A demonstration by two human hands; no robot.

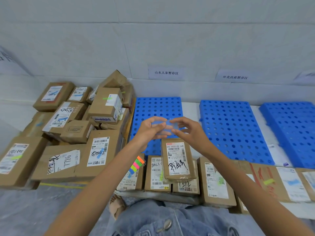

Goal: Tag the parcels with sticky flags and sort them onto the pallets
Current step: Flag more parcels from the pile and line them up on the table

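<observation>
My left hand (150,129) and my right hand (185,130) are raised together above the parcels, both pinching a clear sheet of blue sticky flags (164,127). Right below them a small brown parcel (178,160) with a white label lies on top of a row of parcels (157,174). A fan of coloured sticky flags (137,165) in orange, pink, green and blue rests on the leftmost parcel of that row. Behind the hands lies a blue perforated pallet (157,106), and a second blue pallet (233,130) is to its right.
A heap of tagged cardboard parcels (71,130) fills the left. More parcels (281,183) lie at the right front. A third blue pallet (293,130) is at the far right. Paper signs (166,73) hang on the white wall. My denim-clad knees (170,220) are below.
</observation>
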